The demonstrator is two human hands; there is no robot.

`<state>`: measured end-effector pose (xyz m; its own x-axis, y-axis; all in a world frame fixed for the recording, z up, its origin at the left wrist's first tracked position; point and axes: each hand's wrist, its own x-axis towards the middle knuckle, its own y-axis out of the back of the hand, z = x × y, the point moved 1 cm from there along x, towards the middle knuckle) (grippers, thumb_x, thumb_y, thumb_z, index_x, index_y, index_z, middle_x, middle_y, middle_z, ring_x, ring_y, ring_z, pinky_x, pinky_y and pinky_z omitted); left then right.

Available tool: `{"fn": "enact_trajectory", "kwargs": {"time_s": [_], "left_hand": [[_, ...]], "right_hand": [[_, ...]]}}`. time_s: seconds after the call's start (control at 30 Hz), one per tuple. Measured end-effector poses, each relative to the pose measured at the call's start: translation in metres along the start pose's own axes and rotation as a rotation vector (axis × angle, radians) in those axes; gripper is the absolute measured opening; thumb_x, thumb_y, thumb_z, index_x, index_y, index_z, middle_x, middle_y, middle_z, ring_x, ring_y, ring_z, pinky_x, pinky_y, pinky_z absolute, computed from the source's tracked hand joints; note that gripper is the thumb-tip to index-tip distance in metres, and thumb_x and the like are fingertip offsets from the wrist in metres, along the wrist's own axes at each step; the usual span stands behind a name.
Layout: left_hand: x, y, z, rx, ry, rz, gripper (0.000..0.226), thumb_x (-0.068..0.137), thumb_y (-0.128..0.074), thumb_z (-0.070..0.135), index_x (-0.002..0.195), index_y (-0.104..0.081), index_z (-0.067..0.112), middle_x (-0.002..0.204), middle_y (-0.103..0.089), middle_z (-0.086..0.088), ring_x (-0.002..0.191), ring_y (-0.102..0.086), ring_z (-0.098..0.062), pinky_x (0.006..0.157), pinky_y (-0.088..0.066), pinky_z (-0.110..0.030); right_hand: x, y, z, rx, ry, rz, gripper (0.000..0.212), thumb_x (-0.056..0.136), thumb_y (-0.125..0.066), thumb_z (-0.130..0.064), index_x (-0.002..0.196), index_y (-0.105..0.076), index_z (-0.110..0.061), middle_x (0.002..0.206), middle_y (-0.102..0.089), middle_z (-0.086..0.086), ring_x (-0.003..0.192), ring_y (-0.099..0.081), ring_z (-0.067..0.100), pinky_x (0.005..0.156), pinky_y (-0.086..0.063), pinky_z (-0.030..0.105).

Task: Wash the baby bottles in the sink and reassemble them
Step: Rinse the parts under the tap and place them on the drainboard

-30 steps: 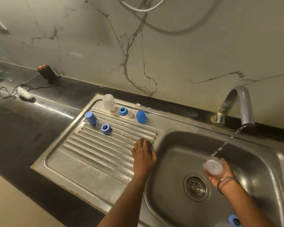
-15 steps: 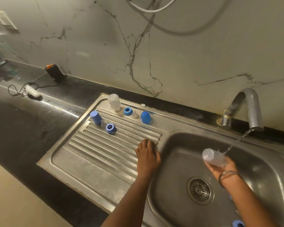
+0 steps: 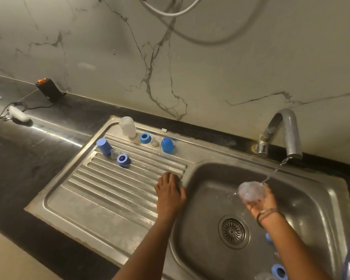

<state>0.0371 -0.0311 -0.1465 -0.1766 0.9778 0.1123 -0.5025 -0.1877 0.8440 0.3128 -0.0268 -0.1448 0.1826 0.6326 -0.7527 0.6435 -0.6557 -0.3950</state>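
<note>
Translucent plastic marks the baby bottle (image 3: 251, 191), which is gripped in the right hand (image 3: 260, 201) and held under the thin stream from the tap (image 3: 285, 132), right of centre in the frame, over the sink (image 3: 206, 199). The left hand (image 3: 170, 191) is rested on the sink's rim with fingers loosely bent, nothing held. Rinsing appears to be the step in hand. Washed parts are stood on the drainboard (image 3: 101, 199) at centre left: a clear bottle (image 3: 127, 126), blue caps (image 3: 167, 145) and rings (image 3: 123, 160). Next, the rinsed bottle would likely be emptied and set beside them; further blue pieces (image 3: 279, 271) at lower right wait to be washed.
</note>
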Motion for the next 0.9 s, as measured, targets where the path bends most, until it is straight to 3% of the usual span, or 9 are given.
{"fn": "enact_trajectory", "kwargs": {"time_s": [0.07, 0.13, 0.17, 0.27, 0.37, 0.53, 0.73, 0.9], "left_hand": [[0.001, 0.001, -0.001, 0.009, -0.001, -0.002, 0.015, 0.088, -0.053, 0.029, 0.102, -0.053, 0.023, 0.115, -0.043, 0.001, 0.105, -0.039, -0.017, 0.094, -0.034, -0.034], [0.002, -0.001, 0.000, 0.019, 0.002, -0.004, 0.015, 0.087, -0.054, 0.027, 0.101, -0.053, 0.022, 0.114, -0.043, 0.001, 0.105, -0.040, -0.019, 0.093, -0.035, -0.035], [0.003, -0.001, -0.001, 0.023, 0.002, -0.003, 0.016, 0.086, -0.055, 0.027, 0.101, -0.053, 0.022, 0.114, -0.044, 0.000, 0.105, -0.040, -0.019, 0.093, -0.035, -0.035], [0.003, -0.002, -0.001, 0.017, -0.003, 0.001, 0.016, 0.085, -0.057, 0.024, 0.099, -0.054, 0.021, 0.113, -0.045, -0.002, 0.104, -0.042, -0.021, 0.092, -0.035, -0.037], [0.004, -0.001, 0.000, 0.017, -0.007, 0.025, 0.015, 0.081, -0.059, 0.021, 0.095, -0.055, 0.018, 0.108, -0.048, -0.005, 0.101, -0.045, -0.026, 0.089, -0.037, -0.041], [0.004, -0.001, 0.001, 0.014, -0.013, 0.034, 0.019, 0.078, -0.047, 0.029, 0.093, -0.054, 0.020, 0.106, -0.048, -0.004, 0.099, -0.045, -0.025, 0.087, -0.038, -0.043], [0.004, -0.003, -0.002, 0.014, -0.018, 0.049, 0.018, 0.076, -0.049, 0.028, 0.092, -0.054, 0.020, 0.105, -0.048, -0.004, 0.098, -0.045, -0.026, 0.086, -0.038, -0.043], [0.004, -0.004, -0.003, 0.016, -0.013, 0.031, 0.018, 0.078, -0.048, 0.029, 0.093, -0.053, 0.021, 0.106, -0.046, -0.003, 0.099, -0.043, -0.024, 0.086, -0.037, -0.042]], "right_hand": [[0.001, 0.003, 0.009, -0.450, 0.152, 0.052, 0.029, 0.091, -0.058, -0.041, 0.103, -0.061, -0.015, 0.091, -0.067, 0.010, 0.085, -0.065, 0.027, 0.071, -0.055, 0.036], [-0.002, 0.004, 0.013, -0.865, 0.443, 0.114, 0.030, 0.085, -0.068, -0.037, 0.105, -0.061, -0.016, 0.093, -0.065, 0.004, 0.088, -0.064, 0.027, 0.066, -0.051, 0.029], [-0.005, 0.003, 0.015, -0.951, 0.553, 0.102, 0.029, 0.083, -0.072, -0.035, 0.103, -0.060, -0.018, 0.091, -0.063, -0.001, 0.086, -0.062, 0.024, 0.062, -0.046, 0.024], [-0.013, 0.004, 0.017, -0.937, 0.702, 0.085, 0.029, 0.080, -0.075, -0.026, 0.104, -0.060, -0.017, 0.093, -0.061, -0.005, 0.082, -0.057, 0.014, 0.062, -0.042, 0.022], [-0.016, 0.008, 0.012, -0.881, 0.709, 0.175, 0.035, 0.082, -0.074, -0.026, 0.112, -0.059, -0.014, 0.099, -0.060, -0.002, 0.088, -0.057, 0.018, 0.072, -0.043, 0.027], [-0.019, 0.018, 0.011, -0.855, 0.722, 0.159, 0.036, 0.080, -0.076, -0.017, 0.110, -0.057, -0.016, 0.103, -0.060, 0.000, 0.090, -0.056, 0.019, 0.077, -0.049, 0.034], [-0.022, 0.029, 0.018, -0.809, 0.759, 0.165, 0.035, 0.078, -0.077, -0.012, 0.106, -0.056, -0.016, 0.104, -0.062, 0.002, 0.089, -0.059, 0.019, 0.063, -0.043, 0.017], [-0.018, 0.032, 0.016, -0.813, 0.761, 0.129, 0.038, 0.077, -0.077, -0.009, 0.109, -0.056, -0.013, 0.107, -0.063, 0.004, 0.094, -0.060, 0.020, 0.066, -0.045, 0.017]]}}
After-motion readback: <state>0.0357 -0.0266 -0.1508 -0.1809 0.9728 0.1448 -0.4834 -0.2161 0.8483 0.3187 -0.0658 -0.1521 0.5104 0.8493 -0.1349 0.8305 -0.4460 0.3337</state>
